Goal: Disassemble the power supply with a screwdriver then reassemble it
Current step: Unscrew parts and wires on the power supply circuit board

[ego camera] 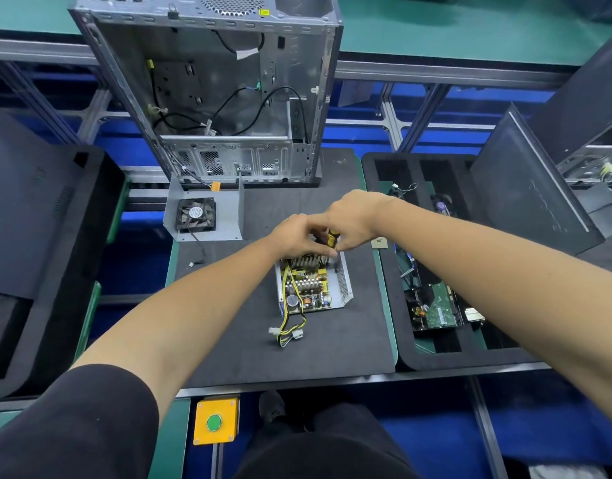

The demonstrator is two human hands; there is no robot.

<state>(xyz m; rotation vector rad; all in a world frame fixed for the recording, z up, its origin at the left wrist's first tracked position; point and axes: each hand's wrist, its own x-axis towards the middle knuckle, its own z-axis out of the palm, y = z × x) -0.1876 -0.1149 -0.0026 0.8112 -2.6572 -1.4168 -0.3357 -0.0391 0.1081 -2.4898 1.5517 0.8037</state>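
The opened power supply (313, 288) lies on the dark foam mat (245, 340), its circuit board, heat sinks and yellow-black wires exposed. Its removed metal cover with the black fan (196, 214) sits farther back on the left. My right hand (353, 217) grips the yellow-black handle of a screwdriver (332, 238), which stands upright over the far right corner of the supply. My left hand (297, 236) rests on the far edge of the supply, fingers curled beside the screwdriver shaft. The screwdriver tip is hidden behind my hands.
An empty computer case (221, 98) stands upright at the back of the mat. A black foam tray (436, 354) on the right holds a green circuit board (439, 309) and cables. Dark panels lean at the left and right. A yellow box with a green button (214, 421) sits below the table edge.
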